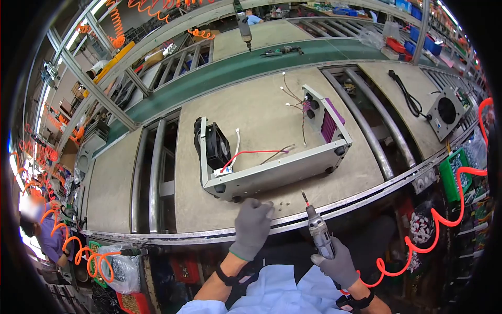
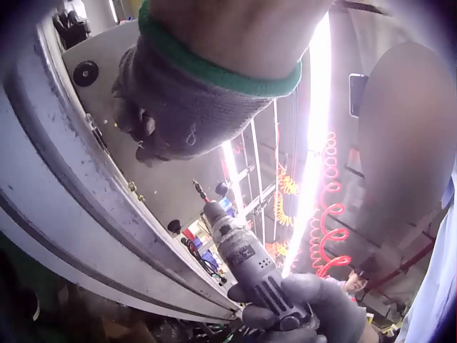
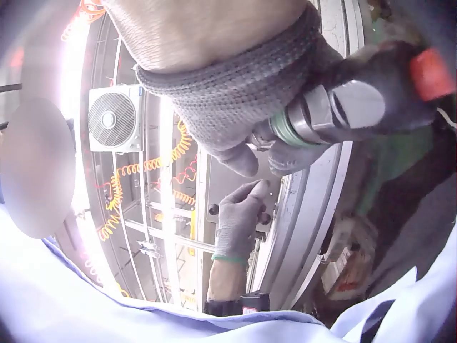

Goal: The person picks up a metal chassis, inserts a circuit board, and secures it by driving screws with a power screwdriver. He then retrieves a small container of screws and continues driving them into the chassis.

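I see my left hand (image 1: 252, 226) at the near edge of the tabletop (image 1: 261, 112), fingers curled down over the small loose screws (image 1: 280, 205) lying just in front of the metal chassis (image 1: 277, 170); whether it already pinches one I cannot tell. My right hand (image 1: 339, 266) is clenched round the pneumatic screwdriver (image 1: 319, 233), bit tilted toward 11 o'clock, its red coiled hose (image 1: 444, 220) trailing off toward 3 o'clock.

My worries: the screws sit close to the tabletop's edge, so a clumsy gloved pick could flick one off into the rail gap. The driver's bit hangs near my left fingers, and a stray trigger pull might catch the glove. The hose could tug my aim.

Counting: one open chassis, at 12 o'clock from my hands; one black fan (image 1: 212, 142) mounted on its left wall; one driver in hand, one more hanging overhead (image 1: 243, 26); roughly three or four loose screws, too small to count surely.
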Motion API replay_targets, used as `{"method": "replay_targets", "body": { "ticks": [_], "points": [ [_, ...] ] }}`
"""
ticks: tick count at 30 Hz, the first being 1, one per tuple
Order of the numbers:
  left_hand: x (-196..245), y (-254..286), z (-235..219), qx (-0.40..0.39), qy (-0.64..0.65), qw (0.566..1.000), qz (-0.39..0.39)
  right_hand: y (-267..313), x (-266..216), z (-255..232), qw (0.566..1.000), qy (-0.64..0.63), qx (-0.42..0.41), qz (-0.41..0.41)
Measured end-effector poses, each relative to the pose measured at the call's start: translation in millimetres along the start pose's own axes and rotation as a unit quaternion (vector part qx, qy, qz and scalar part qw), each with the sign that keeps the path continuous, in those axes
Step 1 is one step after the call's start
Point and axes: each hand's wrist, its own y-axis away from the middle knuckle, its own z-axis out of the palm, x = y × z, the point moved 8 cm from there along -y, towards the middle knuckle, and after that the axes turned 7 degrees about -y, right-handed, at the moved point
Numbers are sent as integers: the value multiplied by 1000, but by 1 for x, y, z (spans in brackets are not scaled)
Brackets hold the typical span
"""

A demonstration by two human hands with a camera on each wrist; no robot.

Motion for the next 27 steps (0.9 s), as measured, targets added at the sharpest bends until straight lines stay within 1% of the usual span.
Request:
{"method": "replay_targets", "body": {
  "ticks": [2,3,6,8,9,12,15,18,19,22,24,27],
  "points": [
    [-16,-8,-15,-4,80,996,-40,-1,0,0,1000,17,1,-15],
    [-20,-13,-20,-21,151,985,-82,0,-3,2,1000,5,-8,-13],
    [-7,-56,-48,-38,292,949,-113,3,-25,13,999,-37,-23,-5],
    [10,-90,-64,-90,323,927,-171,3,-38,18,997,-78,-27,12],
    [21,-110,-73,-77,304,941,-129,3,-44,20,995,-90,-26,16],
    [35,-150,-62,-106,295,947,-72,4,-60,20,994,-108,-21,17],
    [41,-173,-27,-238,259,934,-71,5,-66,18,996,-91,-20,13],
    [33,-176,3,-315,264,902,-132,4,-69,17,996,-83,-20,5],
    [30,-177,9,-330,274,891,-148,3,-69,16,997,-81,-18,0],
    [25,-178,21,-353,292,874,-163,2,-72,15,997,-70,-17,-4],
    [15,-179,38,-366,297,868,-157,2,-75,15,998,-59,-17,1],
    [16,-178,44,-389,284,864,-144,3,-78,15,999,-48,-15,12]
  ]
}}
